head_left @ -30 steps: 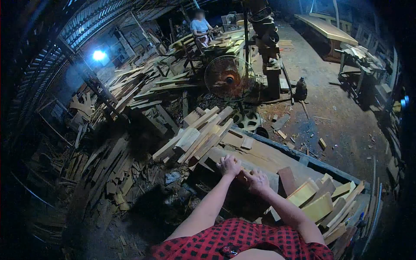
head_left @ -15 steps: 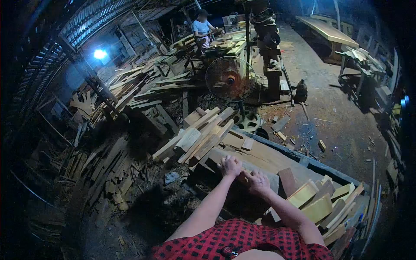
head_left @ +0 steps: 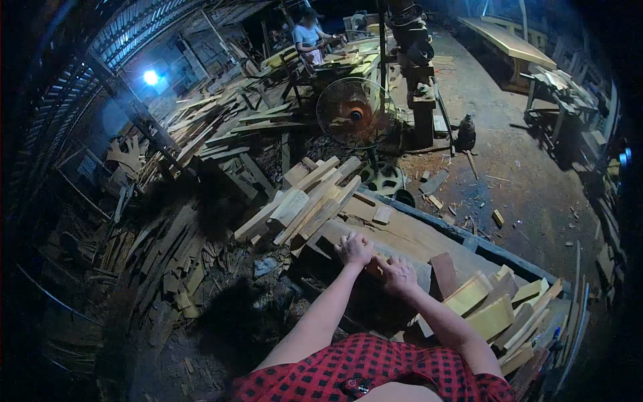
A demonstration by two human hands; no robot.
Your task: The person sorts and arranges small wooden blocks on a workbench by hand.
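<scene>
Both hands are together at the near edge of a wooden worktable (head_left: pixel 429 240). My left hand (head_left: pixel 355 250) is closed, its fingers bent over a small piece of wood at a board's edge. Just right of it, my right hand (head_left: pixel 398 273) is curled round the other end of that piece (head_left: pixel 376 262). The hands hide most of the piece. Beyond them a small wood block (head_left: pixel 382 214) lies on the table. Long cut strips (head_left: pixel 311 204) are piled to the left, and a brown block (head_left: pixel 443 273) leans right of my right hand.
Pale and yellow wood blocks (head_left: pixel 491 317) are heaped at the right end. A round fan (head_left: pixel 355 114) stands behind the table. Further back, a person in a light blue shirt (head_left: pixel 307 38) is among stacked boards. Scrap wood (head_left: pixel 161 268) covers the floor at left.
The view has shifted slightly. Both hands remain at the same place by the table edge, with only a slight change in finger position. The person at the back leans a little differently.
</scene>
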